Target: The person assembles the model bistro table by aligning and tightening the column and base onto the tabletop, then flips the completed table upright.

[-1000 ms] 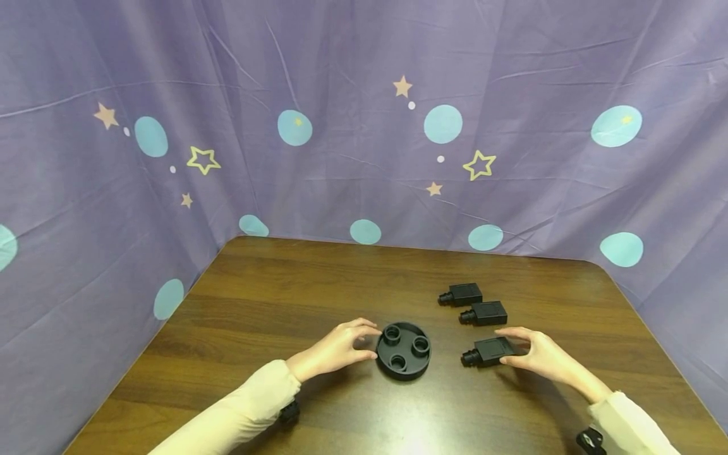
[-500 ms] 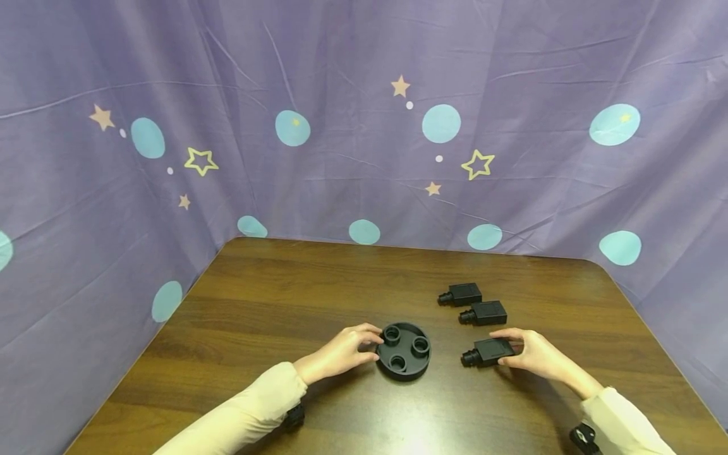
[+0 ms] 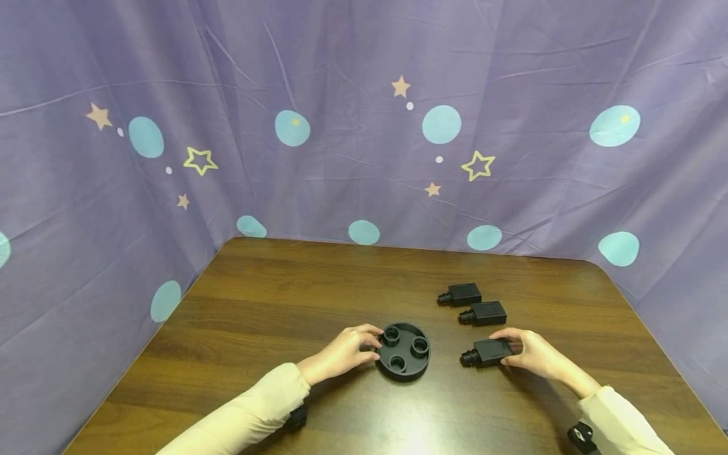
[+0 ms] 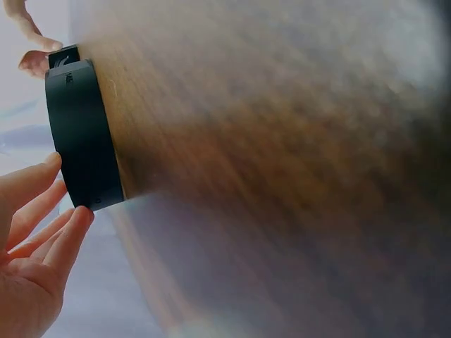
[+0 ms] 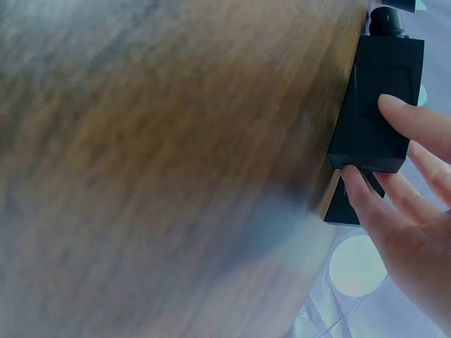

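Note:
A round black tray [image 3: 406, 354] with three raised round sockets rests on the wooden table. My left hand [image 3: 344, 351] is at its left rim, the fingertips touching the side wall; in the left wrist view the tray's side [image 4: 83, 134] faces me, with thumb and fingers at its lower end. On the right lies a black box-shaped block [image 3: 488, 351] with a stepped round neck pointing left. My right hand [image 3: 534, 355] pinches its neckless end between thumb and fingers. The right wrist view shows the thumb on a broad face of the block [image 5: 380, 70].
Two similar black blocks lie farther back, a rear one [image 3: 465, 294] and a nearer one [image 3: 483, 313], necks to the left. A purple curtain [image 3: 341, 126] with stars and dots hangs behind the table [image 3: 296, 278]. Dark wrist devices show below both pale sleeves.
My right hand has moved slightly left and closed its fingers onto the block's end. My left hand has moved a little right, up against the tray's rim. Tray and blocks stay in place.

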Action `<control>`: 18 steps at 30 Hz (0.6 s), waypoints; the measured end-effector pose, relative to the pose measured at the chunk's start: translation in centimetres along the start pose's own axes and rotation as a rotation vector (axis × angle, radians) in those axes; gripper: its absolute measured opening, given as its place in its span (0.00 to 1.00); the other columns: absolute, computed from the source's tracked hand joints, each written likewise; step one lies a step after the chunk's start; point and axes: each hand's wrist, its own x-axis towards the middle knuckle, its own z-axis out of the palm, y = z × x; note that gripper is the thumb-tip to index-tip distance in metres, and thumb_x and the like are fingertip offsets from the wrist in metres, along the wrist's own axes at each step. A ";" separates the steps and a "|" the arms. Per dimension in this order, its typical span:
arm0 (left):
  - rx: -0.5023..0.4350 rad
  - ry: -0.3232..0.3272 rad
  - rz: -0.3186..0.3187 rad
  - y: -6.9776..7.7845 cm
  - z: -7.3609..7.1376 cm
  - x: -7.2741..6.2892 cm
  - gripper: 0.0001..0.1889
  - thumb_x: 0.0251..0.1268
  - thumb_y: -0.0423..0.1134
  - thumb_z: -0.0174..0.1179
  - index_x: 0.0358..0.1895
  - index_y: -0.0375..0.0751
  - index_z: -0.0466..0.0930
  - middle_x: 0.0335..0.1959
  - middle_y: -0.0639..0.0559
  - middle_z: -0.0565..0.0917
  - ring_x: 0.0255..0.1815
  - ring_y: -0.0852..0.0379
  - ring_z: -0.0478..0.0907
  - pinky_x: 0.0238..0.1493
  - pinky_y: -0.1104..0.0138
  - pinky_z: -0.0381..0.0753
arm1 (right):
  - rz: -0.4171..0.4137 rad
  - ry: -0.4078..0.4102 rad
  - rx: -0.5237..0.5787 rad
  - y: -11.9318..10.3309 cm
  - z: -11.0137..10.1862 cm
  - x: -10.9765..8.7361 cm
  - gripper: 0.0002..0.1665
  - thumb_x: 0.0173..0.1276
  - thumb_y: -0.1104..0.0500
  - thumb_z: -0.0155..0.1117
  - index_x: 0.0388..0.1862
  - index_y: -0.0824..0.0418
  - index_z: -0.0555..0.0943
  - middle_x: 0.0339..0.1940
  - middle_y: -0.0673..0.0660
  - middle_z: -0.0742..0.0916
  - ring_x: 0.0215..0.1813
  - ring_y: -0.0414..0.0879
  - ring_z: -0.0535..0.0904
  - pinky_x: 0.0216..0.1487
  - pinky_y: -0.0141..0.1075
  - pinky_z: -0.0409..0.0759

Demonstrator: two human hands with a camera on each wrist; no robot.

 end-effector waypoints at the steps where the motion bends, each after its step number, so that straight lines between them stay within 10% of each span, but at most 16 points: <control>1: -0.004 0.001 -0.001 0.0 0.0 0.0 0.07 0.50 0.32 0.63 0.33 0.32 0.82 0.46 0.42 0.78 0.42 0.52 0.78 0.43 0.71 0.76 | -0.004 0.004 0.000 0.0 0.0 0.0 0.25 0.43 0.74 0.66 0.45 0.75 0.73 0.41 0.69 0.79 0.41 0.37 0.76 0.38 0.34 0.79; 18: -0.077 -0.018 -0.044 0.2 0.1 -0.1 0.06 0.51 0.30 0.62 0.32 0.31 0.80 0.48 0.41 0.75 0.39 0.54 0.78 0.41 0.75 0.76 | -0.052 0.119 -0.108 -2.3 0.5 0.6 0.26 0.45 0.70 0.69 0.46 0.68 0.75 0.42 0.60 0.80 0.40 0.39 0.78 0.41 0.33 0.79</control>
